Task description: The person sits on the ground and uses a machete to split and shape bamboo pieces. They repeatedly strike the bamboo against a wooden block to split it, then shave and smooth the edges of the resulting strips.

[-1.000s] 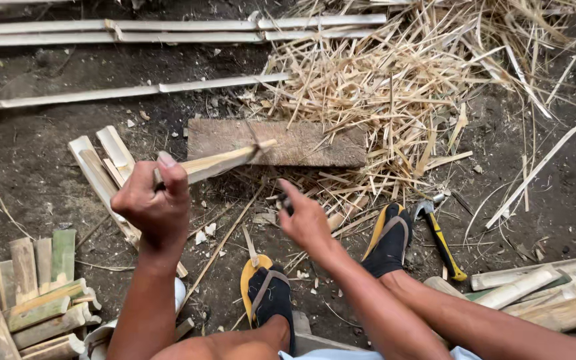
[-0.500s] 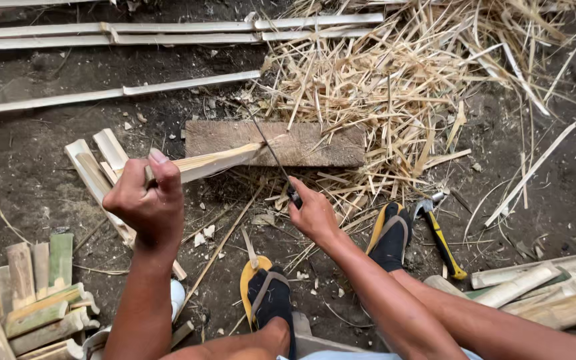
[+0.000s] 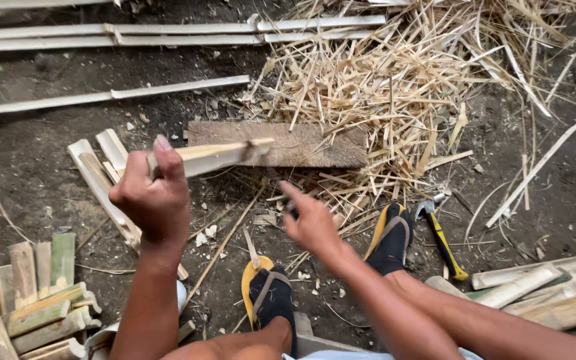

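Observation:
My left hand point(image 3: 156, 199) is closed around a pale split bamboo piece point(image 3: 225, 153), held level with its far end over a flat wooden board point(image 3: 315, 145) on the ground. My right hand point(image 3: 311, 223) is lower and to the right, blurred by motion. Its fingers are wrapped on the dark handle of a knife point(image 3: 292, 209). The blade is too blurred to follow. Below the hands are my two feet in black and yellow sandals point(image 3: 268, 293), the other foot point(image 3: 391, 237) further right.
A hammer with a yellow and black handle point(image 3: 445, 243) lies by the right foot. Cut bamboo pieces are stacked at bottom left point(image 3: 31, 303) and bottom right point(image 3: 541, 290). Long slats point(image 3: 168, 32) lie across the top. A heap of thin bamboo slivers point(image 3: 401, 80) is behind the board.
My right hand took up the knife, set its blade against the bamboo, then dropped down and back toward me. The left hand and the bamboo piece stayed nearly in place.

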